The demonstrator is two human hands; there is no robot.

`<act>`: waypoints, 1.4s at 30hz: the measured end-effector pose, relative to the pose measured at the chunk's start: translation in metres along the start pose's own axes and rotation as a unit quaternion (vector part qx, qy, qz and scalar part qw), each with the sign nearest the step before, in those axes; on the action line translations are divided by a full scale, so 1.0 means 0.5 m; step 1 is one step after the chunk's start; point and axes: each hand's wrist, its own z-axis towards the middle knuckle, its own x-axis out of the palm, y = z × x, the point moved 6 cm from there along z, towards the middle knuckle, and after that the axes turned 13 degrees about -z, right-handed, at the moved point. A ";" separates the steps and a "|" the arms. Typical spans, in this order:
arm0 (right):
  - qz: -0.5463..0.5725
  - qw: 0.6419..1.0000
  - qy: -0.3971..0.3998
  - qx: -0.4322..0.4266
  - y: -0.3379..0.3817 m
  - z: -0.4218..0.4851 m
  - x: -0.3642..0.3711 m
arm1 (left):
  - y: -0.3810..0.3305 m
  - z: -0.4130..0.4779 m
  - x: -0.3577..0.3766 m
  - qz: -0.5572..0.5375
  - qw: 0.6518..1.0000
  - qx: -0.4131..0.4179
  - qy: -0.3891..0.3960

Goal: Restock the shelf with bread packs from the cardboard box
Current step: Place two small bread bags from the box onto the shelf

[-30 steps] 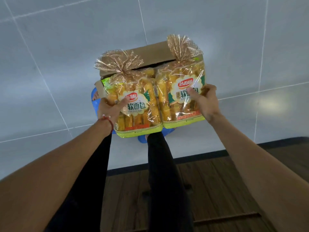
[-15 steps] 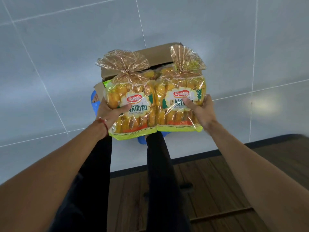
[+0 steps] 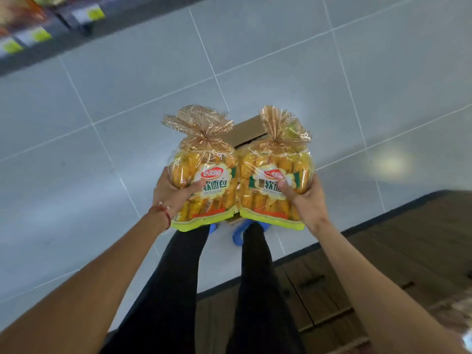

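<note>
I see my left hand [image 3: 169,198] gripping the left bread pack [image 3: 208,175] at its outer edge, with the thumb curled over the printed front and the fingers wrapped round the side. My right hand [image 3: 307,200] grips the right bread pack [image 3: 277,180] the same way. The two packs touch side by side, tied tops pointing away from me, above the cardboard box [image 3: 246,132], which they mostly hide. The shelf [image 3: 38,34] shows blurred at top left.
</note>
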 end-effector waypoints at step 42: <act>0.159 0.942 -0.075 -0.286 0.906 -0.416 0.116 | -0.812 -0.337 -0.553 -0.131 0.938 0.318 -0.051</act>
